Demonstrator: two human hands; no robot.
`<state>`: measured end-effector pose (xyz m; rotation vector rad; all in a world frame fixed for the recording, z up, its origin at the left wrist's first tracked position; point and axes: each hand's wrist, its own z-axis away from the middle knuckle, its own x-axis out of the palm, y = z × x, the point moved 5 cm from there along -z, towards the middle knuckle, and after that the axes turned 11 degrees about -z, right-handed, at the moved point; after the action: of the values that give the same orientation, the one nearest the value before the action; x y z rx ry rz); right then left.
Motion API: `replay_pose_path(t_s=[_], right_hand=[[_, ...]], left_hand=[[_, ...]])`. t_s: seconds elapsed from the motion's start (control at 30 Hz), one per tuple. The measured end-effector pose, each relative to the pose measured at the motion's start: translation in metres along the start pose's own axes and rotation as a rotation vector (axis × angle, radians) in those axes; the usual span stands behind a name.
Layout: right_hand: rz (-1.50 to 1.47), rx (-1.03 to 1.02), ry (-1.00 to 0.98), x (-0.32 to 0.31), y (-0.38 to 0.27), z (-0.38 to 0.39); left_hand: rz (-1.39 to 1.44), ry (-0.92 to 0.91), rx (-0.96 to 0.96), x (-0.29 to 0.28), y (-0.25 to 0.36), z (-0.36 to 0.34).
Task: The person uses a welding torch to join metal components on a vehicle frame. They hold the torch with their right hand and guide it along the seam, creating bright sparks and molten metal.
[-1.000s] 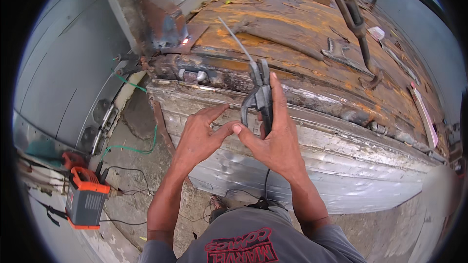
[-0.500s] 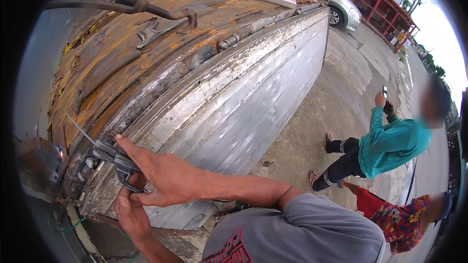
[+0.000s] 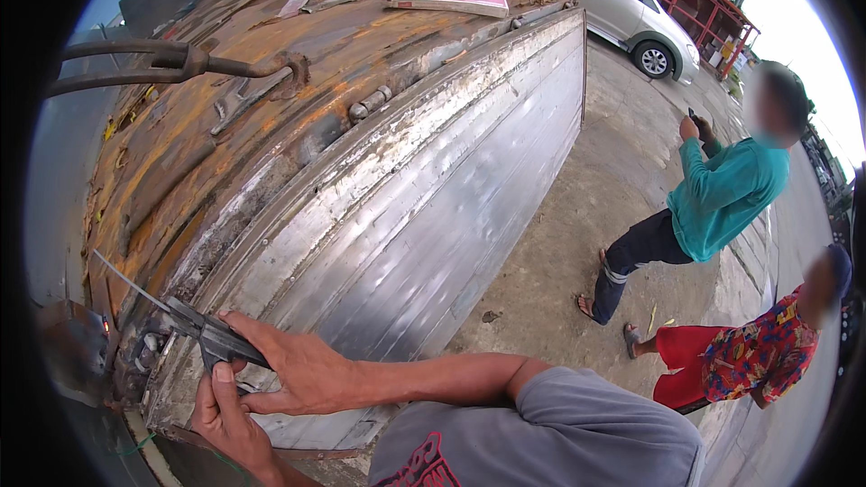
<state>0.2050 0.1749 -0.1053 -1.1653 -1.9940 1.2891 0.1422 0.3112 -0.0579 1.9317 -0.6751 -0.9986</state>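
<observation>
A dark welding electrode holder (image 3: 216, 338) with a thin grey welding rod (image 3: 131, 277) clamped in its jaws is held at the lower left, over the near corner of the metal panel. My right hand (image 3: 302, 361) reaches across from the right and wraps round its handle, forefinger along the top. Just below, my left hand (image 3: 236, 424) is closed against the holder's underside, its thumb pressed up on it; its other fingers are partly hidden. Pointing up and left, the rod's tip lies in front of the rusty truck bed (image 3: 180, 140).
A ribbed silver panel (image 3: 433, 216) hangs along the bed's edge, with a hinge (image 3: 370, 104) above. A bent steel bar (image 3: 194, 63) juts over the bed. On the right stand a person in teal (image 3: 731, 185) with a phone and another in red shorts (image 3: 686, 361); a silver car (image 3: 636, 13) is behind.
Both hands and the electrode holder sit slightly lower and further left, and more of the rod shows. My view has shifted, bringing more of the car in. The person in red shorts shows more fully.
</observation>
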Motion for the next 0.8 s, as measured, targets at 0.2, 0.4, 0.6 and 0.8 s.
replay_pose_path(t_s=[0.2, 0.4, 0.6, 0.8], right_hand=[[0.003, 0.002, -0.117, 0.016, -0.013, -0.020], [0.150, -0.126, -0.033, 0.016, -0.060, -0.036], [0.125, -0.007, -0.049, 0.053, -0.064, -0.044], [0.183, 0.011, -0.092, 0.079, -0.064, -0.053]], left_hand=[[-0.021, -0.098, 0.163, -0.041, -0.020, -0.012], [0.473, -0.372, 0.155, -0.048, -0.026, -0.020], [0.417, -0.362, -0.152, -0.066, -0.062, -0.030], [-0.018, -0.154, -0.135, -0.094, -0.091, -0.027]])
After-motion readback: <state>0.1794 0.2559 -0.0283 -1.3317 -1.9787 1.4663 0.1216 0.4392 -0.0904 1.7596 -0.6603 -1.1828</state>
